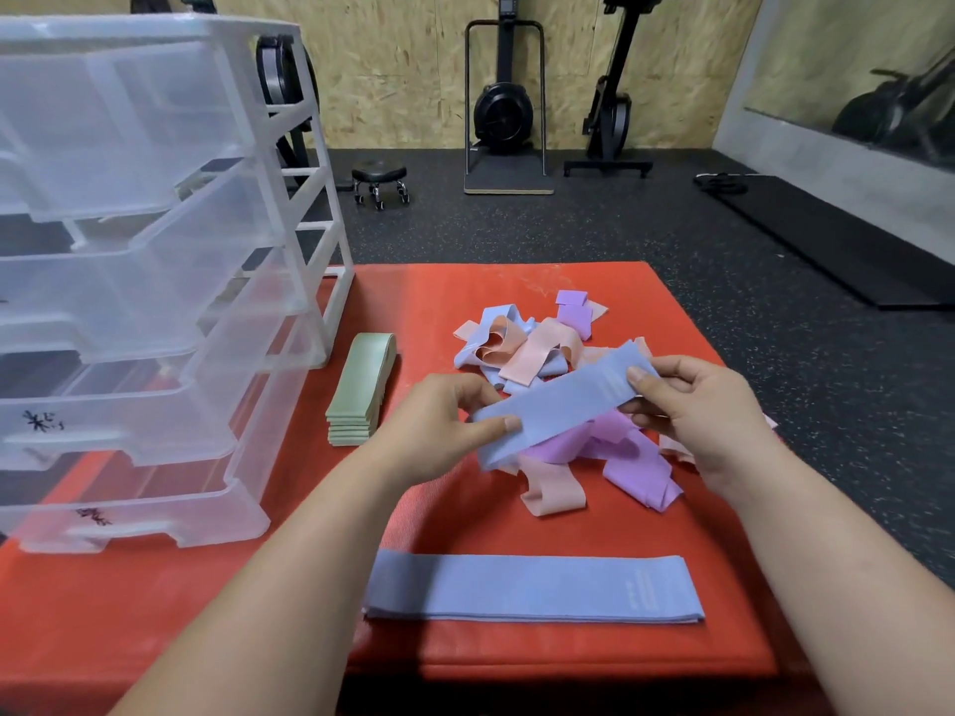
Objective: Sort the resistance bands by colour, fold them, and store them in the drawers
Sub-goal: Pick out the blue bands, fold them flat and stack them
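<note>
Your left hand (pixel 444 416) and right hand (pixel 692 405) each pinch one end of a blue band (pixel 558 405), held flat over the mixed pile (pixel 537 348) on the red mat (pixel 439 302); drawers (pixel 144 281) sit left.

Clearance on the red mat (pixel 155 612)
Drawer unit (pixel 155 302) blocks left; band pile (pixel 542 348) fills centre; green stack (pixel 362 390) between them; near left bare

Drawer unit (pixel 155 281) left on mat (pixel 439 302); folded stack (pixel 362 390) beside it; loose pile (pixel 542 348) right; flat bands (pixel 532 589) nearest.
</note>
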Motion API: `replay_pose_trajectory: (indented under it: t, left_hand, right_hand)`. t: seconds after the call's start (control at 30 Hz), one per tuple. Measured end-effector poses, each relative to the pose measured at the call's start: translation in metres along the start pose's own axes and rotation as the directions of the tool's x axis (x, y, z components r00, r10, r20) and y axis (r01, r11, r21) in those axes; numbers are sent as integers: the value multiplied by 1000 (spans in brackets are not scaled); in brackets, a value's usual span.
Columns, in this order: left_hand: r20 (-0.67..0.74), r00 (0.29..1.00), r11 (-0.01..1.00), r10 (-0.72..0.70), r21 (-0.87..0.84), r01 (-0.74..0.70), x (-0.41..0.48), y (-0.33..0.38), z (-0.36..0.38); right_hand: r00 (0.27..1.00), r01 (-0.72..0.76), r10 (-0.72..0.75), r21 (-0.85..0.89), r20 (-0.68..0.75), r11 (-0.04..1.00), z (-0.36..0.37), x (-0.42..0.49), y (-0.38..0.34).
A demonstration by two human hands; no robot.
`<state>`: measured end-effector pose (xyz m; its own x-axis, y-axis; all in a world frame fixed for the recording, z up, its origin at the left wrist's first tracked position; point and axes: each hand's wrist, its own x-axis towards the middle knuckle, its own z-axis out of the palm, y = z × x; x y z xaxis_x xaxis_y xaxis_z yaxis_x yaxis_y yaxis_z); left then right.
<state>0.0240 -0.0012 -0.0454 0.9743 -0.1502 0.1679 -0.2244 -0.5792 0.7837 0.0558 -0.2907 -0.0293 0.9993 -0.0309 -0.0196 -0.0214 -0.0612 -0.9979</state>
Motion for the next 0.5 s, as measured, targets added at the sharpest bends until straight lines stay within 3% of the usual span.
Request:
replay_pose_trajectory:
  t: [0.2,0.5]
  left_hand:
    - [-63,998,997,22,70,-17,-6,-11,-6]
    - [140,988,966,-62,257,24,-26,-14,-27]
  right_hand:
    - [985,-66,78,-80,157,995,-7,-12,-4]
    - [997,-20,27,-104,67,994,-17,-16,5]
